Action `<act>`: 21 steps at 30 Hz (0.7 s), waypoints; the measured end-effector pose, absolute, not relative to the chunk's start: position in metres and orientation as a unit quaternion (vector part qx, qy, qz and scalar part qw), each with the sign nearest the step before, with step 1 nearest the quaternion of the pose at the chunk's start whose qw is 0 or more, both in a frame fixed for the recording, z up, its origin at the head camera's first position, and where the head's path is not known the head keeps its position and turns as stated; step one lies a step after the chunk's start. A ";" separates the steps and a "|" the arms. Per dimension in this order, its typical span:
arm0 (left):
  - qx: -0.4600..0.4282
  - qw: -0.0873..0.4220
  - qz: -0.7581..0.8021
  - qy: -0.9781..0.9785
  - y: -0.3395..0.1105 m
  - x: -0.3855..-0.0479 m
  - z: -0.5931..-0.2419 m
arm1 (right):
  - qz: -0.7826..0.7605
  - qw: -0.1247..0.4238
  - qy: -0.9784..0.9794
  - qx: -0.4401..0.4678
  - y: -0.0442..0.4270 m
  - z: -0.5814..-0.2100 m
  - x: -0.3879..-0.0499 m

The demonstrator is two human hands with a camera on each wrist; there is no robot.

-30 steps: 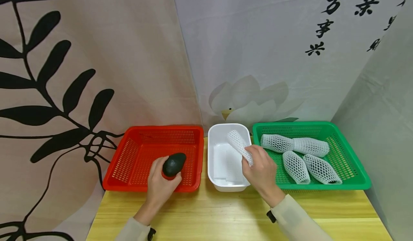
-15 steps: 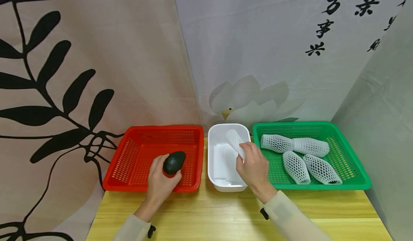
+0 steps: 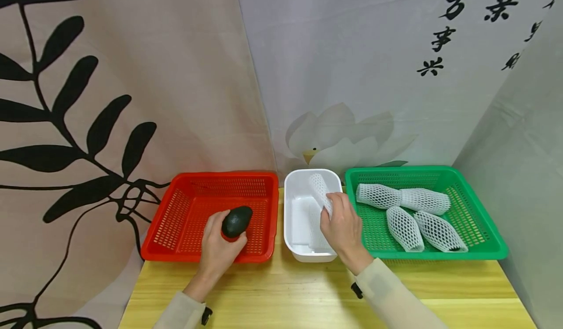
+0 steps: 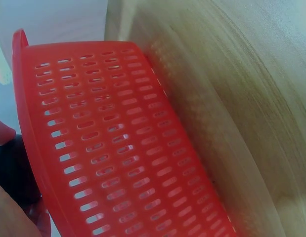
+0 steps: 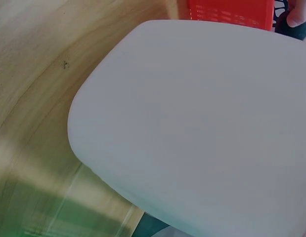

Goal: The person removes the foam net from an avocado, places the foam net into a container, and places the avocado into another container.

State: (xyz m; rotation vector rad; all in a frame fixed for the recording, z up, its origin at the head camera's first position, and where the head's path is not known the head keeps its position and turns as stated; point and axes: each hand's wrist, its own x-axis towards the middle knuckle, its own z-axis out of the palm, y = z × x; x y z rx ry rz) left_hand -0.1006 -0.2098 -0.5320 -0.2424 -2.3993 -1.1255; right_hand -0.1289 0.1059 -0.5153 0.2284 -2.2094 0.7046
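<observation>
A dark green avocado (image 3: 237, 221) is held between the thumb and fingers of my left hand (image 3: 218, 251), over the front of the red basket (image 3: 169, 221). In the left wrist view, part of the avocado (image 4: 17, 170) shows past the basket's rim. My right hand (image 3: 344, 229) pinches the lower end of a white foam net sleeve (image 3: 320, 189) above the white tub (image 3: 313, 257). The sleeve slants up and to the left, and its lower end is hidden by my fingers. From the right wrist, the tub's outer wall (image 5: 192, 113) blocks sight of that hand.
To the right, a green basket (image 3: 481, 226) holds several net-covered pieces (image 3: 380, 195). All the containers stand side by side on a wooden table (image 3: 290, 290). Printed cloth (image 3: 206, 75) hangs right behind them.
My right hand has shifted left over the white tub with the net sleeve, which now stands more upright. The left hand and avocado have barely moved.
</observation>
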 end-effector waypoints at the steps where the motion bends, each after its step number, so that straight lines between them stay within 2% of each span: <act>1: -0.088 0.237 -0.411 -0.876 -0.210 -0.101 -0.532 | 0.280 0.394 -0.871 0.090 0.106 -0.516 -0.129; 9: -0.082 0.231 -0.416 -0.876 -0.210 -0.099 -0.531 | 0.297 0.368 -0.878 0.076 0.104 -0.514 -0.129; 16: -0.074 0.220 -0.421 -0.877 -0.209 -0.099 -0.531 | 0.312 0.312 -0.896 0.051 0.102 -0.513 -0.127; 21: -0.073 0.215 -0.423 -0.877 -0.209 -0.099 -0.531 | 0.310 0.318 -0.893 0.068 0.105 -0.515 -0.125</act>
